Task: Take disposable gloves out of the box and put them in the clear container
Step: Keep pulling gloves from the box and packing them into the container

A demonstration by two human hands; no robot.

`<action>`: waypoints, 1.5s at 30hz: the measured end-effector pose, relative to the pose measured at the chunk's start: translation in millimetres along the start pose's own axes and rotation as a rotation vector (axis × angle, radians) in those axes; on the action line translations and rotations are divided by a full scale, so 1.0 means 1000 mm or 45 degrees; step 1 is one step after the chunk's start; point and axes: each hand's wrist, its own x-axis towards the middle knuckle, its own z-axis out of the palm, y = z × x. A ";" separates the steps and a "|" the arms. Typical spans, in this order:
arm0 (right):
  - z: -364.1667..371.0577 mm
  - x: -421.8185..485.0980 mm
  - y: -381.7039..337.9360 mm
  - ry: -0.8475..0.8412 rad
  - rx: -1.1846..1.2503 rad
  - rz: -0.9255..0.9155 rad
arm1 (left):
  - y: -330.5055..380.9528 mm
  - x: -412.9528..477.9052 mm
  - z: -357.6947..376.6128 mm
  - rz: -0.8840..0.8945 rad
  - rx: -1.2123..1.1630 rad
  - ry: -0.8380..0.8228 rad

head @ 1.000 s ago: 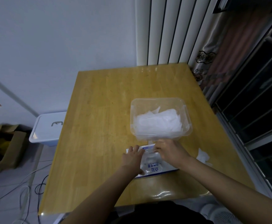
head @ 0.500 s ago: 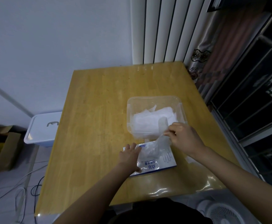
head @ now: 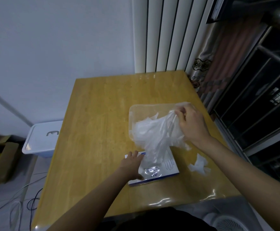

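A flat white and blue glove box lies near the table's front edge. My left hand presses flat on its left side. My right hand pinches a thin clear disposable glove and holds it up over the clear container. The glove's lower end still trails down to the box opening. White gloves are piled inside the container.
A loose crumpled glove lies on the wooden table to the right of the box. A white lidded bin and cardboard boxes stand on the floor at left. A fan sits at the bottom right.
My right hand has risen from the box and moved back and right over the container, drawing a glove out with it. My left hand has stayed on the box.
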 end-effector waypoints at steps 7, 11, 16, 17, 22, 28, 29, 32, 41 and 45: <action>0.010 0.006 0.002 -0.149 0.103 0.168 | 0.002 -0.008 -0.051 0.033 -0.608 0.249; 0.015 0.009 0.000 -0.172 0.185 0.188 | 0.010 -0.008 -0.075 0.053 -1.020 0.392; 0.016 0.014 -0.006 -0.260 0.378 0.171 | 0.015 0.007 -0.089 0.180 -1.336 0.347; 0.016 0.015 -0.007 -0.258 0.379 0.161 | 0.017 0.009 -0.092 0.203 -1.406 0.318; 0.017 0.025 0.000 -0.212 0.342 0.188 | 0.026 0.006 -0.098 0.336 -1.448 0.331; 0.014 0.034 0.014 -0.086 0.353 0.323 | 0.007 0.015 -0.089 0.154 -1.392 0.391; 0.015 0.035 0.018 -0.080 0.377 0.364 | 0.004 0.017 -0.090 0.127 -1.399 0.417; 0.019 0.040 0.028 -0.078 0.438 0.502 | -0.002 0.023 -0.096 0.068 -1.535 0.543; 0.036 0.041 0.043 -0.411 0.634 0.673 | 0.002 0.028 -0.100 0.188 -1.422 0.447; 0.035 0.041 0.046 -0.333 0.528 0.658 | 0.010 0.024 -0.092 0.234 -1.205 0.398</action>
